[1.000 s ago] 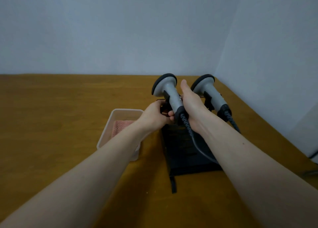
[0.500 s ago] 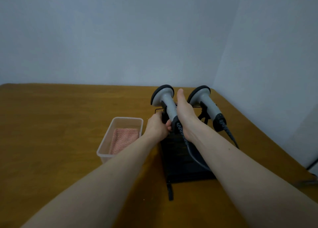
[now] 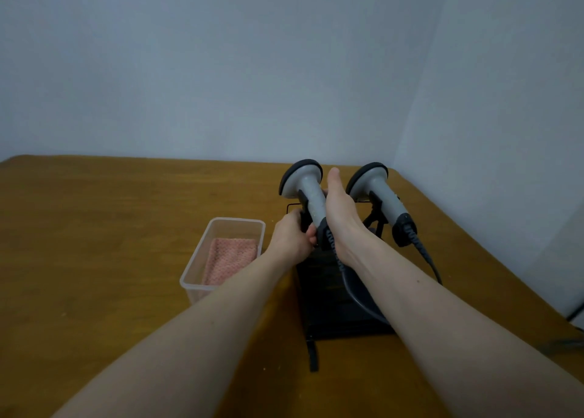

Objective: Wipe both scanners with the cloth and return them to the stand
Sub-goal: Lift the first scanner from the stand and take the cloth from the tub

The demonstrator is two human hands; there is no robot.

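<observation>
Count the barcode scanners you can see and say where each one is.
2. The left scanner is on the stand, gripped by the right hand. The right scanner sits untouched in the stand beside it.

Both forearms were bare to the frame's edge; left hand (image 3: 292,236) and right hand (image 3: 343,218) wore nothing.

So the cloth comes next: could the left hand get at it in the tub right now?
Probably yes, once it lets go. The left hand grips the stand right beside the open tub, and the cloth lies uncovered inside with nothing between.
</observation>
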